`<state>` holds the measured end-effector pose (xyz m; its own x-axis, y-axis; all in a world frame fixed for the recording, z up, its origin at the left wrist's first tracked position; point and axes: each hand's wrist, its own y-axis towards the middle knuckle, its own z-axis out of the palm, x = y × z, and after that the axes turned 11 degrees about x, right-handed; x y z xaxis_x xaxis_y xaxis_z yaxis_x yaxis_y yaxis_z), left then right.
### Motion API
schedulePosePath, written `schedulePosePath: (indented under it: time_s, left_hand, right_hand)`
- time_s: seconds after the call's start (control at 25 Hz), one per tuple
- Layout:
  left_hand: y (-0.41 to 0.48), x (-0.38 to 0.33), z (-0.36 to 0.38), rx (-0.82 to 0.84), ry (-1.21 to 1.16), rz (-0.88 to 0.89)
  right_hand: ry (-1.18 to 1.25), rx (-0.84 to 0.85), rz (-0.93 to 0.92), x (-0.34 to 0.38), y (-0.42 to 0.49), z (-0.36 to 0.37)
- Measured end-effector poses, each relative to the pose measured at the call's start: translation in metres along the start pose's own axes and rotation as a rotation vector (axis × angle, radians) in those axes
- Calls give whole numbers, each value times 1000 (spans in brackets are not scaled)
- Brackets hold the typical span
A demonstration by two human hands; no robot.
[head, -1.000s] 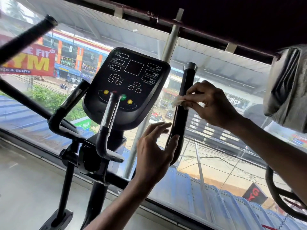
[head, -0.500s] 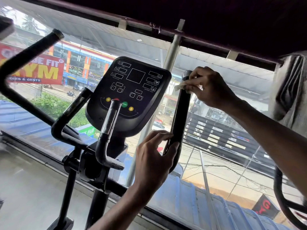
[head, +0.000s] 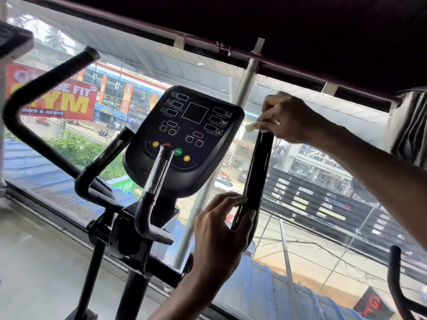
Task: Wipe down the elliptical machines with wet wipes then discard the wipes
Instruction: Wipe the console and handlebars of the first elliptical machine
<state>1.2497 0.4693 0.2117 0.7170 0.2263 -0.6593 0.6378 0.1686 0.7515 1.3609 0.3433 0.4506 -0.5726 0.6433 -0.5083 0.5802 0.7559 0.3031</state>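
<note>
A black elliptical machine stands before me, its console (head: 184, 139) with yellow and green buttons at centre. Its right moving handlebar (head: 256, 172) rises beside the console. My right hand (head: 286, 118) is curled over the top end of that bar and presses a white wet wipe (head: 251, 127) against it; only a corner of the wipe shows. My left hand (head: 221, 232) grips the same bar lower down, thumb on one side, fingers on the other. The top cap of the bar is hidden under my right hand.
The left moving handlebar (head: 46, 88) slants up at the left. Two short fixed grips (head: 154, 181) stand below the console. A large window (head: 323, 204) with a steel post (head: 245, 88) lies just behind. Part of another machine's bar (head: 397, 280) shows at bottom right.
My right hand has slid the wipe up the right handlebar, from its upper part to its very top. My left hand has kept its hold on the lower part.
</note>
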Motion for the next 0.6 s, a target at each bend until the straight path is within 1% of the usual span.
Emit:
schedulePosePath:
  time_s: [0.08,0.2,0.28,0.36,0.44,0.56,0.6]
  left_hand:
    - [0,0,1,8,-17,-6]
    - [0,2,1,18,-29,-6]
    - [0,2,1,16,-32,-8]
    - [0,2,1,14,-41,-11]
    - [1,2,0,12,-46,-9]
    - [2,3,1,5,-37,-13]
    - [2,3,1,4,-34,-12]
  right_hand:
    - [-55,24,37,-7,9,-6]
    - [9,109,42,-5,12,-11]
    - [-11,76,70,-3,14,-11]
    - [7,98,89,3,13,-11]
    - [88,228,36,17,6,-13]
    - [235,531,-95,42,-8,-12]
    - [246,545,-117,44,-10,-10]
